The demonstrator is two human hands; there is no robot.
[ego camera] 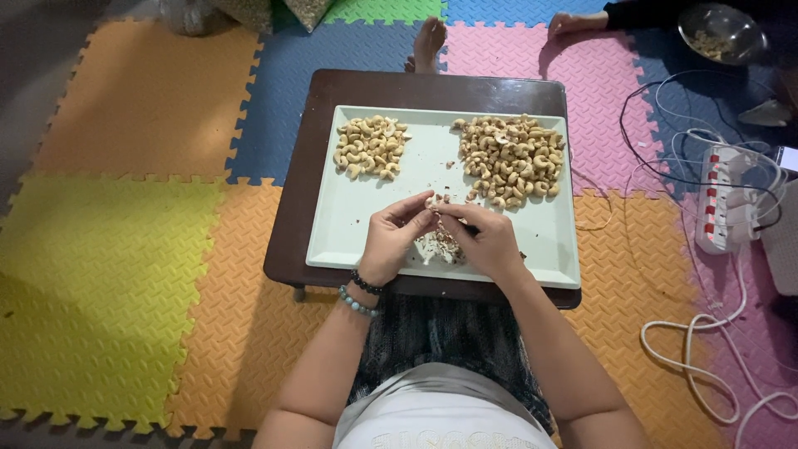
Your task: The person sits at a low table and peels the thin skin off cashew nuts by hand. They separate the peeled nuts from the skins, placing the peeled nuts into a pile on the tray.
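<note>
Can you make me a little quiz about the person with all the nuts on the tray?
1. True or false: the right pile is bigger than the left pile.
2. What colour is the tray?
3. Where do the left hand and right hand meet: A, over the tray; B, over the metal bowl; C, on the power strip?

Key: 1 true. 2 pale green. 3 A, pinching one small nut in their fingers.

What is pinched between the hands [436, 229] is too small to be made out. The scrap pile [439, 247] is partly covered by them. The metal bowl [721, 33] is cropped at the top edge.
</note>
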